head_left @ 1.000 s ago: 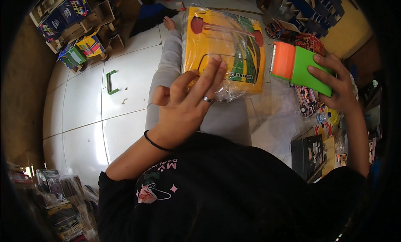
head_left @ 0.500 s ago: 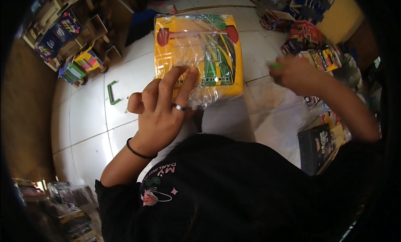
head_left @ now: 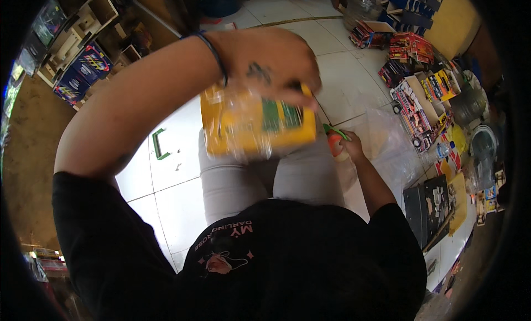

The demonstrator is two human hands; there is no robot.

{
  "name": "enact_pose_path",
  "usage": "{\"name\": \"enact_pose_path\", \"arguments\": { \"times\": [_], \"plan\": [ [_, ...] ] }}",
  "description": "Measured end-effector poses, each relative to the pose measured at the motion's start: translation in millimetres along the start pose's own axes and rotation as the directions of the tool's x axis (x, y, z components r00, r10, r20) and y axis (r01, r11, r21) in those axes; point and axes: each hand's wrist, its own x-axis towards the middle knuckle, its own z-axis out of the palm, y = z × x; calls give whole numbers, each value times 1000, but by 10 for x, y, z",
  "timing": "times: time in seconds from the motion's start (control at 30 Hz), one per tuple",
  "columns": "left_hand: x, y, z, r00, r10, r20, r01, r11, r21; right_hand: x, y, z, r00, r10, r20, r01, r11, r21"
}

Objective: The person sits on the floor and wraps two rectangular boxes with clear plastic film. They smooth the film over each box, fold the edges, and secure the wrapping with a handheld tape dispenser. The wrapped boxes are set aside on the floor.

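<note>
Lying under the blurred left fingers (head_left: 296,95), grip unclear, is the yellow package (head_left: 251,127); right fingers (head_left: 353,145) hold a green-orange dispenser (head_left: 334,144)

Blk tee (head_left: 332,265), short slvs (head_left: 94,210) ending nr elbows, same blk. Chest print: pink lettering (head_left: 240,231), pink rose (head_left: 219,263) w/ thin white loop (head_left: 243,262), sm. pink 4-pt star (head_left: 250,255). Lt grey trousers (head_left: 307,180), creased at hips. L hand (head_left: 271,61): thin dk band (head_left: 214,55) at wrist, plus dk mark (head_left: 258,72), can't tell if ink or shadow.
</note>
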Motion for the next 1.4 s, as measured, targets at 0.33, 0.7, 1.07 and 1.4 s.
{"name": "enact_pose_path", "arguments": {
  "times": [0.33, 0.7, 1.07, 1.4],
  "plan": [
    [-424, -1408, 115, 319, -942, -105, 935, 294, 198, -15, -2118, 384, 887, -414, -204, 461, 762, 455],
    [-1030, -77, 287, 443, -861, 249, 128, -214, -968, -110, -3531, 1074, 840, -455, 296, -309, 48, 950],
    [-927, 959, 902, 209, -977, -34, -596, -99, -797, -230, -4072, 209, 528, -846, 69, 753, 504, 423],
    [-779, 924, 893, -112, -974, -195, -521, 225, -823, -772, -5353, -88, 499, -785, 368, 843, 537, 3]
  ]
}}
